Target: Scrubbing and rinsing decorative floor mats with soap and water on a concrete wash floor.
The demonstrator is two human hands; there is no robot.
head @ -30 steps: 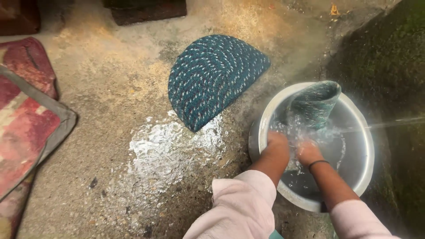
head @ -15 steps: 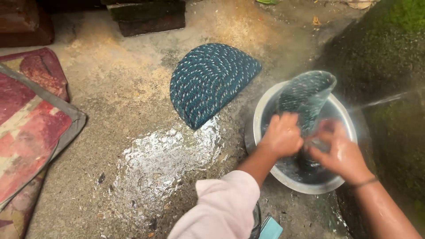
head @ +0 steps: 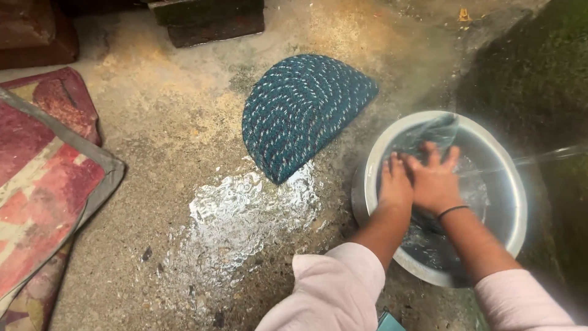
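Both hands have come down since the earlier frame, when they held the wet teal mat lifted above the rim; from the head camera the left hand and the right hand now lie side by side, touching, flat on the wet mat inside the metal basin. Fingers of both hands are stretched out and lie close together, pressing down on the fabric rather than clamped around it. Only a folded part of that mat shows above the hands, near the far wall of the basin, and the rest is under the hands and the water. A dark band circles the right wrist, and pale pink sleeves cover both forearms. A thin stream of water enters the basin from the right. Left of the basin, a second teal braided mat, half-round, lies flat on the concrete floor, its lower tip touching a puddle that spreads toward the viewer. Red patterned rugs lie at the left edge, well apart from the basin.
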